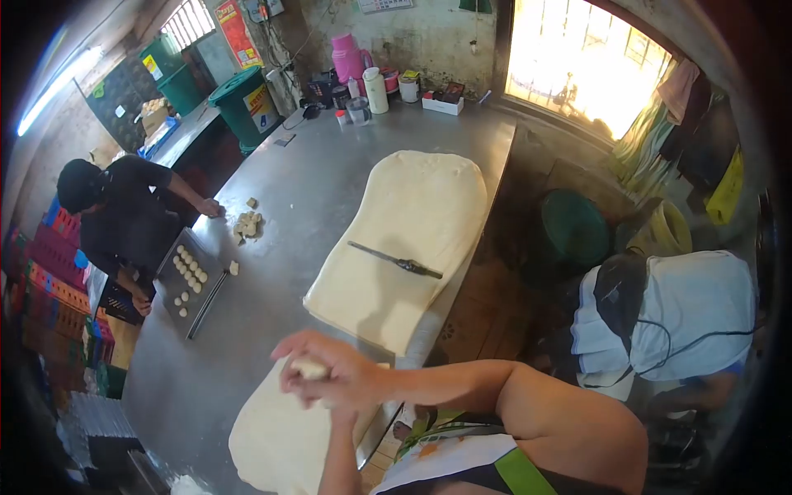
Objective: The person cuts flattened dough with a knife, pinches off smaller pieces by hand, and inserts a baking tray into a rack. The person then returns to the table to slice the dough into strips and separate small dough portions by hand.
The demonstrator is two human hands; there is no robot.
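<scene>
Both hands are held close together in the air above the near dough slab (268, 437), the right hand (338, 367) in front and the left hand (328, 399) largely hidden by it. A small pale dough lump (309, 369) is enclosed by the bent fingers of the right hand. How the left hand is closed, and whether the lump is touched by it, cannot be told, as the view there is overlapped and blurred.

The step in hand is judged to be handwork on this small lump, with the large dough left uncut under it. For such handling, a light, even grip between the palms is called for, so that the soft lump is neither dropped nor stuck to the skin.

On the metal worktop (305, 194), a long dough sheet (417, 214) is laid flat on the far side of the hands, along the right edge. A thin knife-like tool (396, 259) is rested across it, its dark handle toward the right. To the left, rows of dough balls (190, 268) are set on a tray (206, 260), near which loose dough pieces (247, 224) are heaped. One hand of a co-worker (120, 206) is rested on the left edge of the worktop, beyond the tray.
</scene>
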